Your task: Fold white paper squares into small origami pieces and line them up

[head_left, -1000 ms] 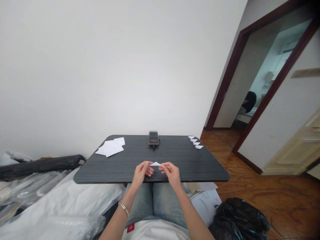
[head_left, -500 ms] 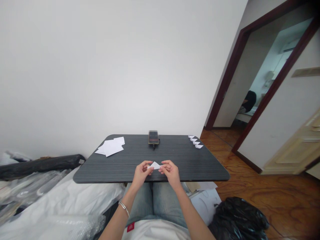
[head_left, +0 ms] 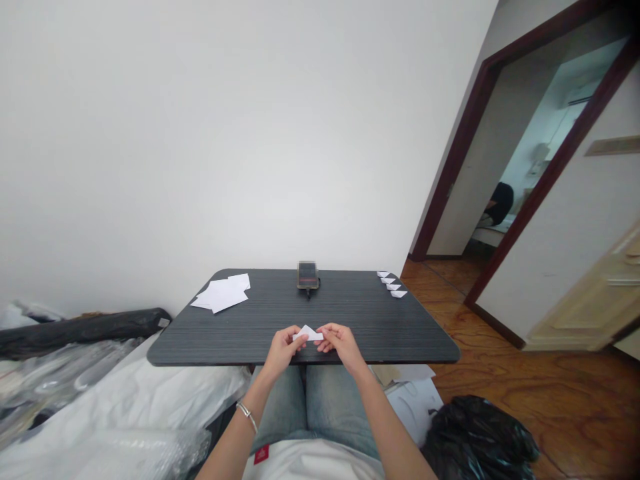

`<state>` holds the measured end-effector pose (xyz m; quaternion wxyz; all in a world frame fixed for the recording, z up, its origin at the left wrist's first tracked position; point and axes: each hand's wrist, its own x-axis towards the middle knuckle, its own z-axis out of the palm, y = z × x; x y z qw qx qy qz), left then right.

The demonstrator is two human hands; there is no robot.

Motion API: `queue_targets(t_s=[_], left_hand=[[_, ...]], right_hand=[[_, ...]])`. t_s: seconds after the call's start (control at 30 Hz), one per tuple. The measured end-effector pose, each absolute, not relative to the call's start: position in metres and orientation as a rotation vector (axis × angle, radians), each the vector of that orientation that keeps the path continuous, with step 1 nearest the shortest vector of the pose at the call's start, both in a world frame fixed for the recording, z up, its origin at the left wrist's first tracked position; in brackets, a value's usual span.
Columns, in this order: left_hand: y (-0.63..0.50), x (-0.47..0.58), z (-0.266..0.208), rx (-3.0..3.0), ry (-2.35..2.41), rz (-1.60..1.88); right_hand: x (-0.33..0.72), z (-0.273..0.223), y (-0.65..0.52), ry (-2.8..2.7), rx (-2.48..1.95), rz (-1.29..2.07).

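Note:
Over the near edge of the dark table [head_left: 270, 307], my two hands hold one small piece of folded white paper [head_left: 309, 333] with a peaked top and a flat lower strip. My left hand [head_left: 285, 348] pinches its left end between thumb and fingers. At its right end, the fingers of my right hand [head_left: 340, 345] are closed on the paper's edge. Several folded white paper pieces [head_left: 393, 287] lie in a row at the table's far right corner. Loose white paper sheets [head_left: 225, 295] overlap at the far left.
A phone-like device [head_left: 307, 275] on a stand is at the table's back middle, against the white wall. Plastic-wrapped bundles [head_left: 100, 400] lie at the left. A black plastic bag [head_left: 480, 437] and a white paper bag [head_left: 413, 403] sit on the right, below table height.
The folded paper has shifted slightly left and its lower strip shows more. My right fingers have moved a little left and changed their grip at its right end.

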<state>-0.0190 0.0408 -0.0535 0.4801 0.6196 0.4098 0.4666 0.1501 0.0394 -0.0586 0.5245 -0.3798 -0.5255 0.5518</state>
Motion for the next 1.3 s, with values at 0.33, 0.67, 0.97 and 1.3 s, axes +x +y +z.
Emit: queue_targets(t_s=[0.33,0.67,0.97,1.3], left_hand=[[0.0406,-0.0181,-0.0552,1.581,1.052,1.165],[0.0379,-0.0178,-0.0545,1.659,1.08,1.223],[0.0364,-0.0168,-0.0535,1.676,1.089,1.232],[0.036,-0.0177,-0.0538,1.715,1.106,1.206]], right_hand=[[0.1546,-0.0517,0.0337,-1.387,-0.885,1.458],[0.1556,-0.0545,0.035,-1.295,-0.905,1.421],[0.1539,-0.052,0.0321,-1.285,-0.915,1.39],[0.1486,-0.0564,0.0345,-1.332,-0.952,1.239]])
